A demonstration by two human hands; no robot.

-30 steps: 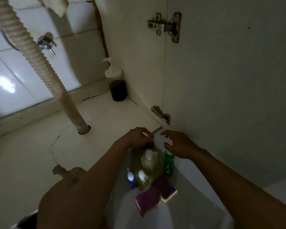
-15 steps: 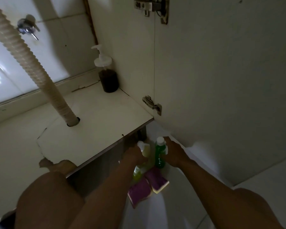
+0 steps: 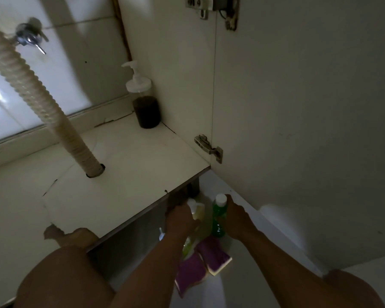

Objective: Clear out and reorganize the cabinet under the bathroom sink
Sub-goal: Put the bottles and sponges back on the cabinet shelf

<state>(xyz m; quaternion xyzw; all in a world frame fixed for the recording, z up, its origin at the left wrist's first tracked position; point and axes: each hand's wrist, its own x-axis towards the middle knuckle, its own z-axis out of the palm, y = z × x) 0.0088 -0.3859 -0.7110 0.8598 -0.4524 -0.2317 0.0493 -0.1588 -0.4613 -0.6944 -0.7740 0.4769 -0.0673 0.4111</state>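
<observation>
Down low now, both hands are working on the floor just in front of the cabinet's base board; the board's front edge runs right above the left knuckles, so there is little headroom on that side, while the shelf beyond is mostly bare; only the corrugated drain hose and a dark pump bottle stand up there, well clear of the grips. The open door walls in the outer side of the right hand. The right hand, wrist bent down, is wrapped round a green bottle standing upright; the left hand, forearm reaching in, closes on a yellowish bottle just beside it. Nearer the person, just behind both wrists, lie two purple sponges, touching.
</observation>
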